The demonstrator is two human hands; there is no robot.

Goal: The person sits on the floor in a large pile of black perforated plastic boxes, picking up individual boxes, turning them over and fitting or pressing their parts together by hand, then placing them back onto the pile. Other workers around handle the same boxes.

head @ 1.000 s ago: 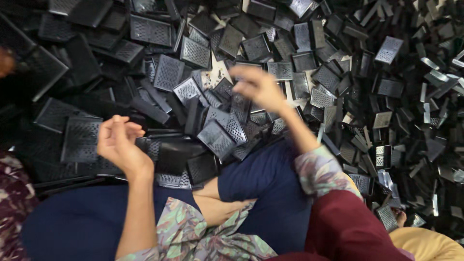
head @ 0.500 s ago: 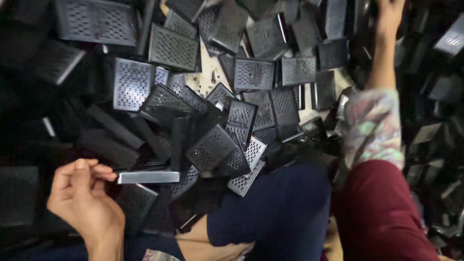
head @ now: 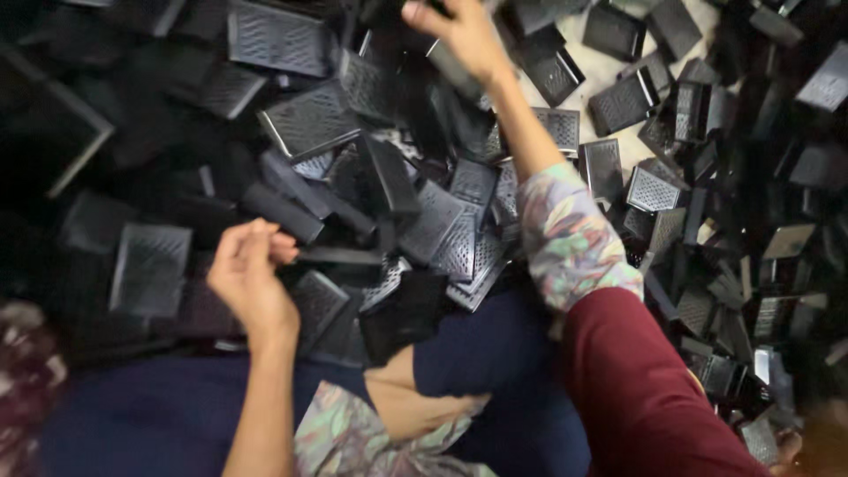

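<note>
Head view, looking down on a heap of black perforated plates (head: 309, 119) that covers nearly the whole field; the heap serves as the landmark. The person sits at its near edge, with a dark blue trouser leg (head: 495, 353) lying under the closest plates.

Left hand (head: 250, 276): raised at the near-left margin of the heap, fingers curled together, thumb and fingertips pinching one end of a thin black plate (head: 340, 256). This plate is seen edge-on as a narrow dark bar; it projects from the fingertips toward the middle of the heap, roughly level, and passes just above the plates lying there. Whether its far end touches them cannot be told.

Right hand (head: 459, 35): stretched to the far side of the heap, the forearm crossing over its centre. The fingers are bent down and closed on a dark plate (head: 450, 66) at the top of the pile; the piece lies under the palm and is largely hidden by the fingers, so its outline is unclear.

The right forearm carries a patterned sleeve (head: 570, 238) over a maroon one (head: 645, 389). At the far right of the heap a pale floor (head: 601, 71) shows between scattered plates.
</note>
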